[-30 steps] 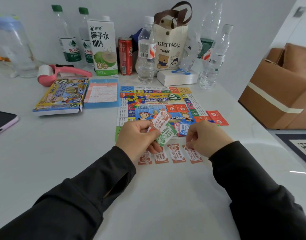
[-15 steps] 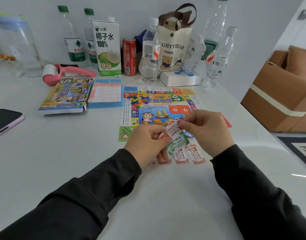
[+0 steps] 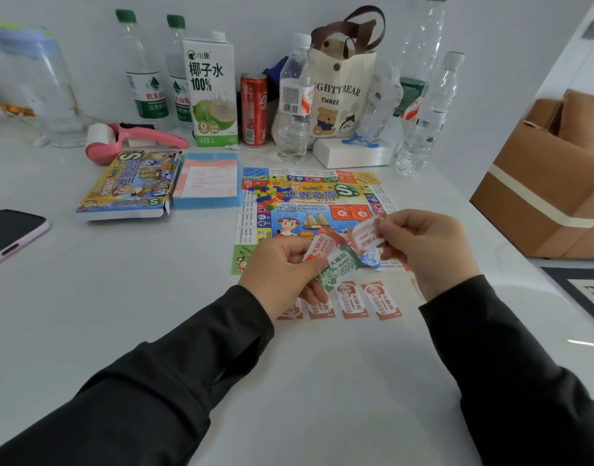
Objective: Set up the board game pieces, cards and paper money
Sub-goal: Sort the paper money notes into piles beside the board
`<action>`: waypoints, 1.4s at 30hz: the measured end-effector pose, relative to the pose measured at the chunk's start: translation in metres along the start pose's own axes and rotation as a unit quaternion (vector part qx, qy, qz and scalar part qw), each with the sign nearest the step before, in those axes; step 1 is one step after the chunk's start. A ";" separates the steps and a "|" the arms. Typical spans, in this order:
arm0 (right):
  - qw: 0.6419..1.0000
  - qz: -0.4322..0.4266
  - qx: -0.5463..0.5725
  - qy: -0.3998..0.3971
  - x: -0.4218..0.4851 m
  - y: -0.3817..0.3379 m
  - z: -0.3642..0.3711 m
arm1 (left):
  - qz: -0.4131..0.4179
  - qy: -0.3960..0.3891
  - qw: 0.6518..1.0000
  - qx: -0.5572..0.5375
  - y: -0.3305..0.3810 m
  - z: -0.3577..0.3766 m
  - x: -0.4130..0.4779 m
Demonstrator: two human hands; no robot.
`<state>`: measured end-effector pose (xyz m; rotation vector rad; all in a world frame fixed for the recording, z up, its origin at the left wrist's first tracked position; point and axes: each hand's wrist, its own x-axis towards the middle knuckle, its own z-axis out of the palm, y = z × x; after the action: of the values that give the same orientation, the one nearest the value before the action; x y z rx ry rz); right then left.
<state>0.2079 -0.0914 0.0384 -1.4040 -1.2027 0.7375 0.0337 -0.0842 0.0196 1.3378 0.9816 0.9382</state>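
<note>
Left hand [image 3: 282, 264], right hand [image 3: 423, 243]; paper money [image 3: 336, 260] over board [image 3: 322, 195] edge

Game board [image 3: 309, 203] lies centre-table; box [image 3: 127, 186] to its left; money notes [image 3: 351, 299] before it; bottles [image 3: 293, 102] behind.

One wide-angle view only, from a camera on the person's head. It faces forward and down across the table [image 3: 87, 331], near enough that the sleeves [image 3: 154, 398] fill the bottom edge. The left hand [image 3: 282, 267] and right hand [image 3: 426, 243] sit mid-frame over the game board [image 3: 309, 196]; bottles [image 3: 293, 105] and the wall [image 3: 255, 15] close the far side.
</note>
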 end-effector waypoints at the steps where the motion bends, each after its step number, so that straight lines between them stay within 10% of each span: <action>1: 0.999 0.005 -0.020 -0.025 -0.001 0.001 0.001 | 0.002 0.005 1.000 -0.005 0.000 0.000 0.000; 17: 0.997 0.031 0.002 0.066 0.000 -0.001 0.000 | 0.003 0.022 0.999 -0.046 0.001 -0.001 0.002; 31: 0.986 -0.048 -0.155 -0.028 -0.009 -0.003 0.013 | 0.008 0.010 0.999 -0.038 0.003 -0.001 0.000; 42: 0.996 0.024 -0.032 -0.074 -0.006 -0.004 0.007 | 0.013 -0.025 0.997 -0.074 0.003 -0.002 -0.001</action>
<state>0.1982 -0.0952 0.0395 -1.4542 -1.3212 0.8550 0.0318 -0.0842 0.0221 1.2453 0.8424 0.9730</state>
